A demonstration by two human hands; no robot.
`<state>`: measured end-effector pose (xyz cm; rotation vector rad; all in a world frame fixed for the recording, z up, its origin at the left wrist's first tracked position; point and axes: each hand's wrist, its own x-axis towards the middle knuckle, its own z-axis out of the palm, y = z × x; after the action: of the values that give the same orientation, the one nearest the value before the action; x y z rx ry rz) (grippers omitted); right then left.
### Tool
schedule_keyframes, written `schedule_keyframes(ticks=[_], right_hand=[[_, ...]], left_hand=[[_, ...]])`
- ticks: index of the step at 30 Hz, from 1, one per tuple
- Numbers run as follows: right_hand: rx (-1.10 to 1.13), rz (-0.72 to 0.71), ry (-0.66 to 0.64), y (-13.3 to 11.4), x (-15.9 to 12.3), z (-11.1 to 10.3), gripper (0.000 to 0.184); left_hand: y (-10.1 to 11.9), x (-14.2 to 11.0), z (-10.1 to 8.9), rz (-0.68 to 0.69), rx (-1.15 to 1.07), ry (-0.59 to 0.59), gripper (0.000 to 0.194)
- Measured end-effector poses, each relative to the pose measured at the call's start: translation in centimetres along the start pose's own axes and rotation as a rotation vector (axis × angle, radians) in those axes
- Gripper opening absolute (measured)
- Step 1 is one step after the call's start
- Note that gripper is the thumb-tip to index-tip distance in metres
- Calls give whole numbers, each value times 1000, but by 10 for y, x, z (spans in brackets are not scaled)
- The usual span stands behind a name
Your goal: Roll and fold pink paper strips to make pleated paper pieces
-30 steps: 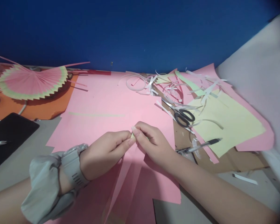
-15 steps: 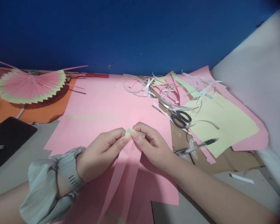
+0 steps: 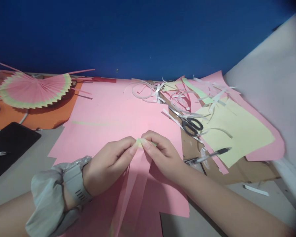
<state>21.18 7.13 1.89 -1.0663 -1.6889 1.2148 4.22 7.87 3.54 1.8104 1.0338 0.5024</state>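
Note:
Both hands pinch the far end of a pink paper strip (image 3: pixel 135 177) with a yellow-green edge. My left hand (image 3: pixel 111 158) grips that end from the left, thumb on top and fingers curled beneath. My right hand (image 3: pixel 161 154) holds it from the right, its thumb pressed beside the left one. The paper's folded part runs down from the fingertips toward me; its near end is blurred. Under it lie large pink paper sheets (image 3: pixel 108 105). A grey watch and a grey scrunchie are on my left wrist.
A pleated pink and green paper fan (image 3: pixel 37 90) rests on orange paper at left, near a black tablet (image 3: pixel 12 148). To the right are black-handled scissors (image 3: pixel 191 126), a pen (image 3: pixel 212 154), yellow paper (image 3: pixel 241 131) and white paper scraps (image 3: pixel 215 98). A blue wall (image 3: pixel 148 36) stands behind.
Both hands have shifted slightly right with the pinched paper end, and the left hand has turned a little. The hanging paper's folds lie closer together. The view has moved slightly.

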Motion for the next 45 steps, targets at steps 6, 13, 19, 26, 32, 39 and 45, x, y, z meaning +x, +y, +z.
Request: schedule_keyframes(ticks=[6, 13, 19, 26, 32, 39, 45], right_hand=[[161, 73, -31, -2, 3, -1, 26], [88, 100, -39, 1, 3, 0, 25], [81, 41, -33, 3, 2, 1, 23], [-51, 25, 51, 4, 3, 2, 23], [-100, 24, 83, 1, 2, 3, 25], [-113, 43, 97, 1, 0, 4, 25], [-50, 31, 51, 0, 2, 2, 25]], left_hand=[[0, 2, -1, -3, 4, -112, 30], [-3, 4, 0, -83, -3, -176, 32], [-3, 2, 0, -63, -34, -196, 35], [-2, 2, 3, -130, 62, -138, 39], [-2, 3, 4, -102, 121, -157, 37], [-2, 4, 4, -94, 141, -162, 35], [-2, 4, 4, -83, 147, -177, 35]])
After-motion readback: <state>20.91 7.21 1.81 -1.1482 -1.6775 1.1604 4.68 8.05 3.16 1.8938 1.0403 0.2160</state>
